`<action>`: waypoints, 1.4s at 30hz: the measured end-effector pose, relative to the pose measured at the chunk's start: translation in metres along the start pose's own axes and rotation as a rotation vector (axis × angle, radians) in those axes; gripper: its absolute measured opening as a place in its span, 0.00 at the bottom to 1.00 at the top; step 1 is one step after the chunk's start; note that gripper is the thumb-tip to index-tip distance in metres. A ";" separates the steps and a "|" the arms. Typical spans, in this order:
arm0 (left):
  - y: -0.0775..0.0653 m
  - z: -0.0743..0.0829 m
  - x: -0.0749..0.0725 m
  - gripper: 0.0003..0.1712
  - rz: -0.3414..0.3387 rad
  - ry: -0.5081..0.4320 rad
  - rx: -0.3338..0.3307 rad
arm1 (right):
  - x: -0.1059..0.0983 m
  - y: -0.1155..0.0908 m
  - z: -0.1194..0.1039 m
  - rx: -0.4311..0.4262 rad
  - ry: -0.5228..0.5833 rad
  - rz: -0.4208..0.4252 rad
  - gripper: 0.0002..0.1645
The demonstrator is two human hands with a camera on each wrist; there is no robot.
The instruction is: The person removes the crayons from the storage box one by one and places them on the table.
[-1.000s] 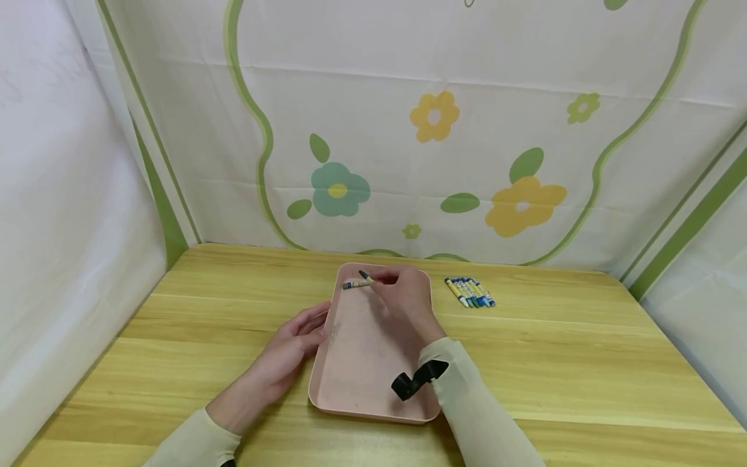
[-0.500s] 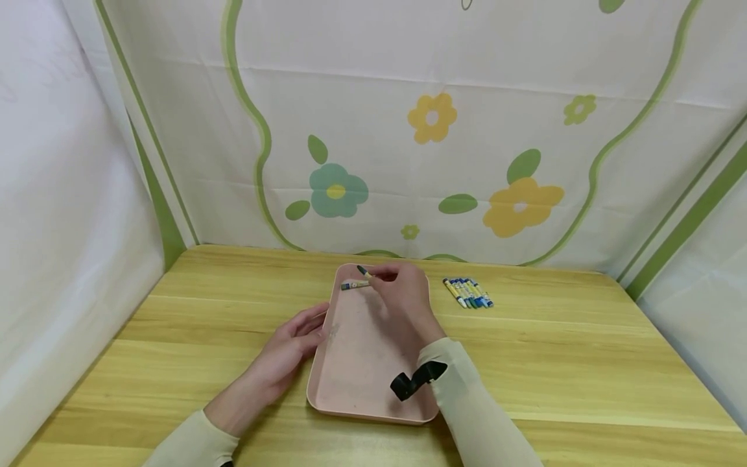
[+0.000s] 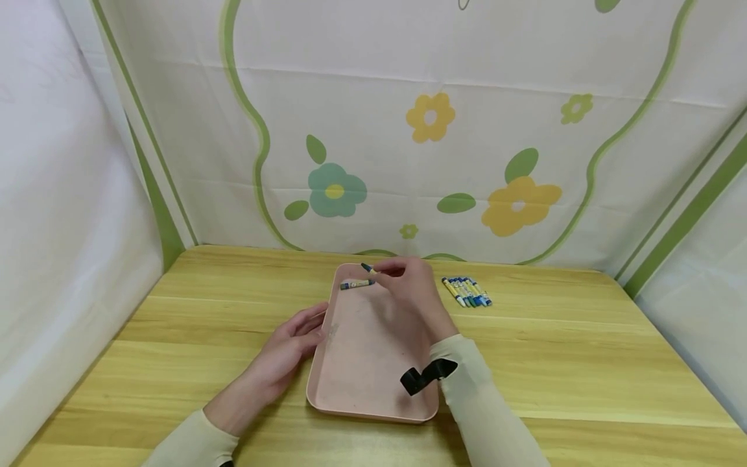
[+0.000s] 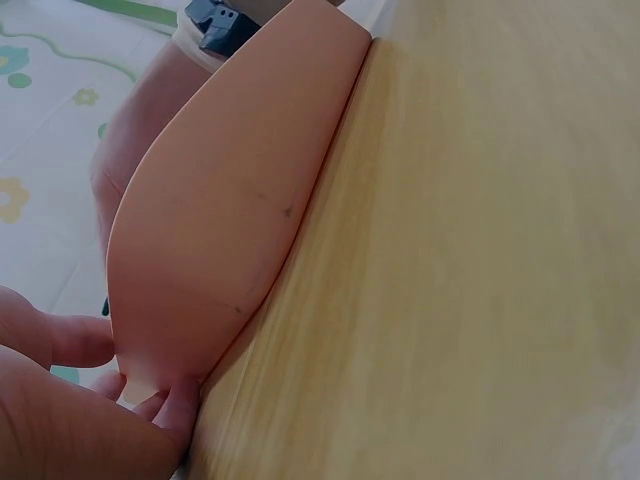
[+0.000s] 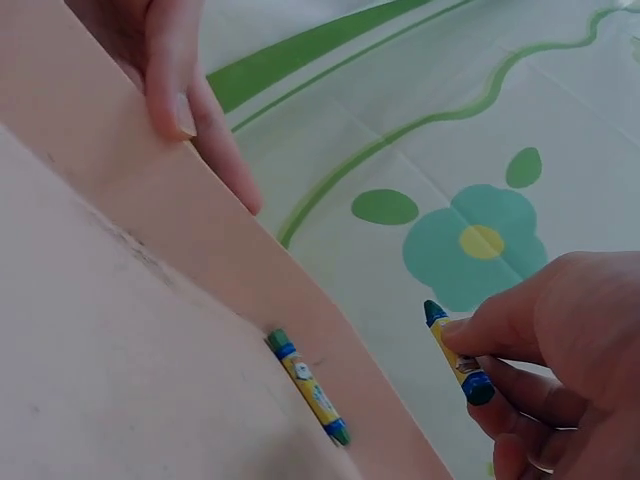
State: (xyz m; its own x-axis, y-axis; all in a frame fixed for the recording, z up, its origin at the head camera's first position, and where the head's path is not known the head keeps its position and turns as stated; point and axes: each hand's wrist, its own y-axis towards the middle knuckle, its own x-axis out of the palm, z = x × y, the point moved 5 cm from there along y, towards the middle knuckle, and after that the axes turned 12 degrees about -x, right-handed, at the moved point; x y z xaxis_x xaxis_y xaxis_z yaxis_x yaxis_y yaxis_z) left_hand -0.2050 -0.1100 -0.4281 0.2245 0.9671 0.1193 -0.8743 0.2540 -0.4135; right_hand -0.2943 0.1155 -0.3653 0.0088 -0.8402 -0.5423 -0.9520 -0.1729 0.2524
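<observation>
A pink tray lies on the wooden table, its long side running away from me. My left hand holds its left edge, with the thumb at the rim and the fingers against the outer wall. Between thumb and fingers, my right hand pinches a dark green crayon with a yellow wrapper, above the tray's far end. Inside the tray, a second green crayon lies crosswise near the far wall, apart from the held one. The right hand covers the tray's far right corner in the head view.
Several crayons with yellow wrappers lie side by side on the table to the right of the tray. A white curtain printed with flowers hangs behind the table. Pale cloth walls stand at both sides.
My right hand has shifted slightly right and away from me with its crayon, uncovering more of the crayon in the tray. My left hand stays at the tray's edge.
</observation>
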 end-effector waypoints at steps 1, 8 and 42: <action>0.000 0.000 0.000 0.34 -0.002 -0.002 0.001 | -0.003 0.000 0.001 0.011 0.003 -0.004 0.08; 0.003 -0.002 -0.001 0.34 0.002 0.002 0.004 | -0.024 -0.001 0.007 0.016 0.005 0.001 0.10; 0.008 -0.002 -0.002 0.34 0.004 -0.008 0.011 | -0.105 -0.008 0.079 0.106 -0.043 0.213 0.16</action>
State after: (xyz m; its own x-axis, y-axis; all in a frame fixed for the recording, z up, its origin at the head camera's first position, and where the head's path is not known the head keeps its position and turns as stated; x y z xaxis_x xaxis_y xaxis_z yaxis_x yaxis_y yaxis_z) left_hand -0.2113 -0.1100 -0.4331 0.2176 0.9679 0.1254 -0.8798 0.2502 -0.4043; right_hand -0.3115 0.2456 -0.3734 -0.2069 -0.8288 -0.5199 -0.9577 0.0629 0.2810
